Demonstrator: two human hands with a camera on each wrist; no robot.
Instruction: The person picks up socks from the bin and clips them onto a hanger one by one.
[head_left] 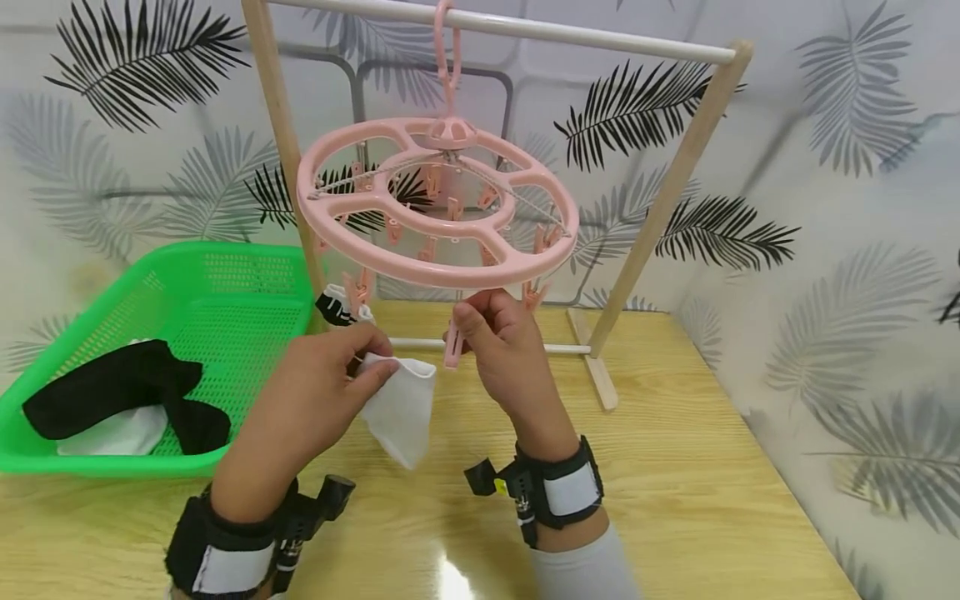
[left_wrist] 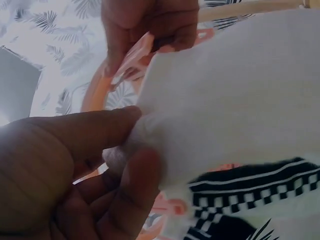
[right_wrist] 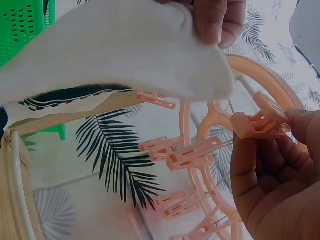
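My left hand (head_left: pixel 330 375) pinches a white sock (head_left: pixel 401 412) by its top edge, and the sock hangs down below the fingers. My right hand (head_left: pixel 502 342) squeezes a pink clothespin (right_wrist: pixel 257 120) between thumb and fingers. In the right wrist view that clothespin's mouth is spread, with the sock's edge a short way from it. Above both hands hangs a round pink drying hanger (head_left: pixel 438 271) with several clips (right_wrist: pixel 192 152) dangling. A black-and-white checkered sock (left_wrist: pixel 250 195) hangs from a clip at the hanger's left, partly hidden behind my left hand in the head view.
A green basket (head_left: pixel 217 258) on the left holds a black sock (head_left: pixel 112 383) and a white piece of cloth (head_left: pixel 120 433). The hanger hooks over a white rod (head_left: pixel 570 33) on a wooden stand (head_left: pixel 667 200). Both stand on a wooden table (head_left: pixel 675 433) before a leaf-patterned wall.
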